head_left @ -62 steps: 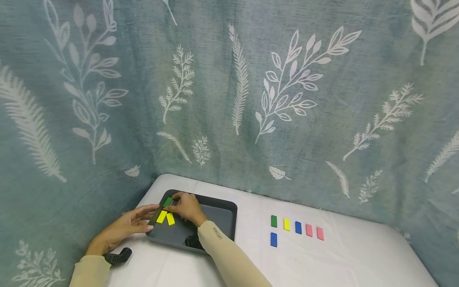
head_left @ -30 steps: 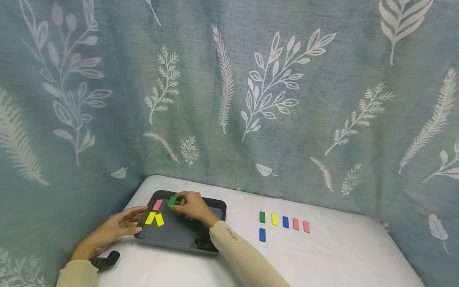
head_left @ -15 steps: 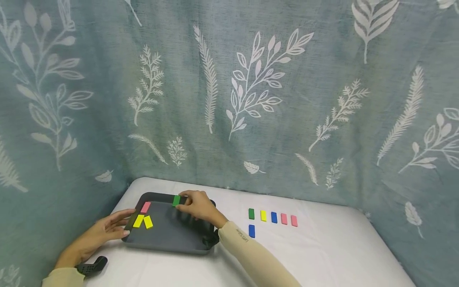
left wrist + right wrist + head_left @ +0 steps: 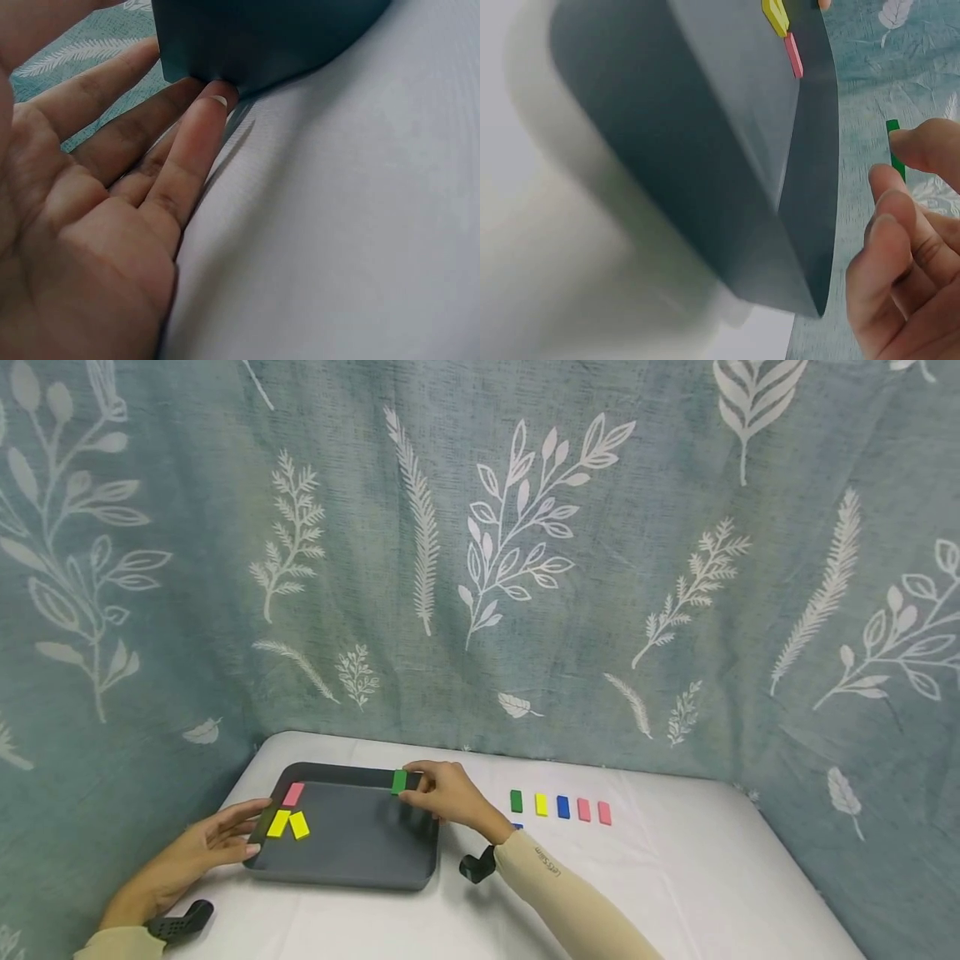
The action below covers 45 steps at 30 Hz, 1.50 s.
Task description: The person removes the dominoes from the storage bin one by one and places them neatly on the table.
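Observation:
My right hand pinches a green block between thumb and fingertips, above the far right part of the dark grey tray. In the right wrist view, the green block is held up past the tray wall. My left hand lies along the tray's left side, fingers extended; in the left wrist view the fingertips touch the tray's outer wall. Inside the tray's left end lie a pink block and two yellow blocks, which touch or nearly touch at their far ends.
On the white table, right of the tray, a row holds a green block, a yellow block, a blue block and two pink blocks. Another blue block is mostly hidden behind my right wrist. A patterned curtain stands behind.
My right hand has lifted the green block from beside the pink one and carried it rightward across the tray. The left hand stays at the tray's side. The head view has turned right.

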{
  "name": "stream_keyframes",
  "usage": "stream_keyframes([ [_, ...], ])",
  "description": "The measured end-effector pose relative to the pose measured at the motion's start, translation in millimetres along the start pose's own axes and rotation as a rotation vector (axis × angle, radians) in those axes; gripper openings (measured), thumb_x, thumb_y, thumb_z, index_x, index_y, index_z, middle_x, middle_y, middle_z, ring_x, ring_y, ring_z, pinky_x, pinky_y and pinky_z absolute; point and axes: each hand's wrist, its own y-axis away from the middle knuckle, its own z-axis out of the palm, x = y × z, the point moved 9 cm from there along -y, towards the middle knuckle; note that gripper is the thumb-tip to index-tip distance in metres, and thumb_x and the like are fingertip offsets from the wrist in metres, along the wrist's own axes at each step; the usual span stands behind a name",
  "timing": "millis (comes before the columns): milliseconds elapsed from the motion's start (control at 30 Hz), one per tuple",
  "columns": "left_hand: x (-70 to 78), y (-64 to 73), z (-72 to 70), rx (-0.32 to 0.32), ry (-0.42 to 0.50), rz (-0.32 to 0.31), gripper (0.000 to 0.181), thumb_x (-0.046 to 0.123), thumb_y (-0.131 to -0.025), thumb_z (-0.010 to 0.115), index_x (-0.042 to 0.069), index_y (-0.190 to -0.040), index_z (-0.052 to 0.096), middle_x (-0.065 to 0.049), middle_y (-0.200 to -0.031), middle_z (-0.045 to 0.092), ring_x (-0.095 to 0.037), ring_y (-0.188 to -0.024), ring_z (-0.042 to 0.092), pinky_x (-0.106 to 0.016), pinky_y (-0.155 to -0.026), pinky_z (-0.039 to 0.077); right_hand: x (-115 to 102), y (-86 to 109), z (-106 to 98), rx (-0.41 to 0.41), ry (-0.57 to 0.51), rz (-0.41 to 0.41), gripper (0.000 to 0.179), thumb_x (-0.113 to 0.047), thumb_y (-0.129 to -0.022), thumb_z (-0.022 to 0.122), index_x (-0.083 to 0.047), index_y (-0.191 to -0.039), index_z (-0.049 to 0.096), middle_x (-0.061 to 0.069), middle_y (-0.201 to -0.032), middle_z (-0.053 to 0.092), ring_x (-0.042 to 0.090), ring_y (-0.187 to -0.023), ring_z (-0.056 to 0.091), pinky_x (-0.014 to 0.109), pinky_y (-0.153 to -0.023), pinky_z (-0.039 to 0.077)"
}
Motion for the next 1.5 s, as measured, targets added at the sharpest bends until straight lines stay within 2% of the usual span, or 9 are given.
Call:
stream_keyframes([
  [167, 0.3, 0.2, -1.2, 0.007, -0.001, 0.01, 0.076, 0.029, -0.087, 0.07, 0.017, -0.149, 0.029, -0.017, -0.152, 0.026, -0.041, -0.136, 0.025, -0.064, -0.103, 0.026, 4, 13.9, -12, 0.014, 0.0, -0.004, 0.047, -0.038, -0.087, 0.068, -0.02, -0.129, 0.057, 0.008, -0.079, 0.07, 0.014, -0.042, 0.051, 0.028, -0.042, 0.046],
  [400, -5.1, 0.8, -1.0, 0.015, 0.017, -0.016, 0.078, 0.03, -0.084, 0.073, 0.018, -0.148, 0.031, -0.014, -0.152, 0.028, -0.037, -0.136, 0.028, -0.058, -0.104, 0.031, 11, 32.9, -24, 0.032, -0.01, 0.003, 0.046, -0.038, -0.087, 0.068, -0.023, -0.129, 0.057, 0.009, -0.081, 0.07, 0.018, -0.042, 0.052, 0.033, -0.04, 0.047],
  [567, -5.0, 0.3, 0.4, 0.012, 0.013, -0.018, 0.08, 0.029, -0.083, 0.073, 0.016, -0.148, 0.029, -0.013, -0.153, 0.025, -0.037, -0.136, 0.028, -0.057, -0.104, 0.032, 23, 49.0, -34, 0.052, -0.016, 0.023, 0.045, -0.035, -0.087, 0.069, -0.023, -0.129, 0.057, 0.01, -0.078, 0.069, 0.017, -0.038, 0.049, 0.032, -0.039, 0.045],
  [767, -2.7, -1.0, 0.5, 0.015, 0.004, -0.006, 0.081, 0.029, -0.084, 0.073, 0.015, -0.149, 0.029, -0.017, -0.152, 0.027, -0.039, -0.134, 0.031, -0.057, -0.102, 0.035, 39, 70.9, -46, 0.074, -0.01, 0.055, 0.044, -0.032, -0.088, 0.068, -0.023, -0.129, 0.057, 0.011, -0.078, 0.068, 0.017, -0.036, 0.047, 0.03, -0.038, 0.044],
  [1000, -4.3, -3.6, 1.8, 0.021, 0.008, -0.009, 0.082, 0.03, -0.083, 0.073, 0.015, -0.15, 0.028, -0.018, -0.153, 0.024, -0.04, -0.137, 0.025, -0.062, -0.104, 0.028, 57, 94.9, -59, 0.095, -0.042, 0.087, 0.045, -0.036, -0.088, 0.068, -0.026, -0.13, 0.056, 0.013, -0.077, 0.066, 0.017, -0.038, 0.048, 0.03, -0.038, 0.043],
  [1167, -4.2, -4.0, 1.3, 0.018, 0.003, 0.002, 0.08, 0.029, -0.084, 0.073, 0.016, -0.149, 0.029, -0.018, -0.152, 0.025, -0.04, -0.136, 0.026, -0.061, -0.102, 0.031, 67, 110.6, -65, 0.108, -0.031, 0.093, 0.045, -0.034, -0.089, 0.067, -0.023, -0.13, 0.056, 0.012, -0.075, 0.067, 0.016, -0.038, 0.048, 0.03, -0.038, 0.044],
  [1500, 0.2, -1.8, 2.5, 0.013, 0.012, 0.017, 0.079, 0.028, -0.085, 0.072, 0.014, -0.149, 0.028, -0.017, -0.153, 0.024, -0.039, -0.136, 0.025, -0.061, -0.106, 0.026, 90, 137.6, -76, 0.135, -0.049, 0.154, 0.046, -0.035, -0.088, 0.068, -0.023, -0.131, 0.056, 0.011, -0.076, 0.066, 0.012, -0.039, 0.046, 0.027, -0.036, 0.04],
])
